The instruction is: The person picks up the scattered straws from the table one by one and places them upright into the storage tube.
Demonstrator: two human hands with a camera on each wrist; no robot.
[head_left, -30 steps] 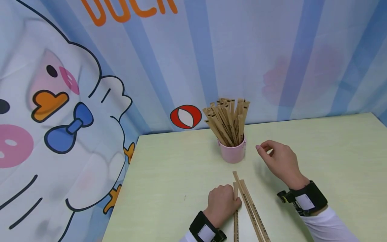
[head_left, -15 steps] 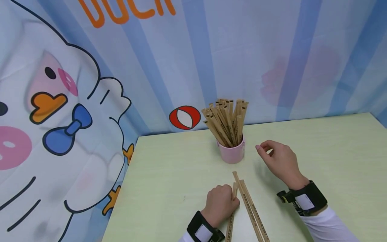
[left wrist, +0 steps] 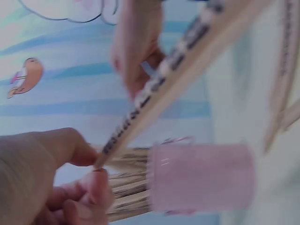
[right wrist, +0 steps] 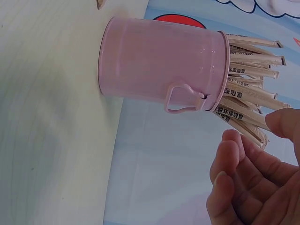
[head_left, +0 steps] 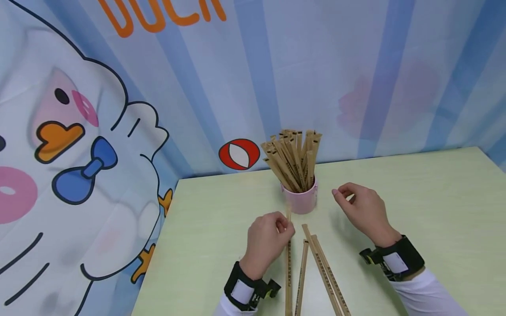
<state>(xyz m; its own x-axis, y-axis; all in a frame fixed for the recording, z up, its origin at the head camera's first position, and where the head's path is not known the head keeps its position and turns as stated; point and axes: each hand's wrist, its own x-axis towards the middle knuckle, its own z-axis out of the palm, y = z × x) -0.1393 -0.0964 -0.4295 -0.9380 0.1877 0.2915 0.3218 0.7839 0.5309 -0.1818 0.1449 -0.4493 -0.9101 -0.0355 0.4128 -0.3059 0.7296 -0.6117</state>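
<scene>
My left hand (head_left: pixel 266 239) pinches a paper-wrapped straw (head_left: pixel 288 272) by thumb and fingertips near its upper end. In the left wrist view this straw (left wrist: pixel 161 79) slants up from the fingertips, its dark print blurred. Several more wrapped straws (head_left: pixel 302 276) lie on the table to the right of that hand, two of them crossing near their tops. A pink bucket (head_left: pixel 302 202) stands at the back, packed with upright wrapped straws (head_left: pixel 294 160). To its right hovers my right hand (head_left: pixel 363 215), fingers loosely curled and holding nothing; the right wrist view shows its fingertips (right wrist: pixel 225 157) apart from the straws.
The pale table (head_left: pixel 427 206) reaches back to a blue striped cloth backdrop (head_left: pixel 316 66) with a cartoon duck (head_left: pixel 118 184) printed on its left part. A small handle (right wrist: pixel 185 98) sticks out from the bucket's side. Both wrists wear black camera straps (head_left: pixel 403 259).
My left hand has moved up and to the left, now with a straw upright in its pinch. Another straw lies tilted on the table where that hand was. The right hand has stayed put.
</scene>
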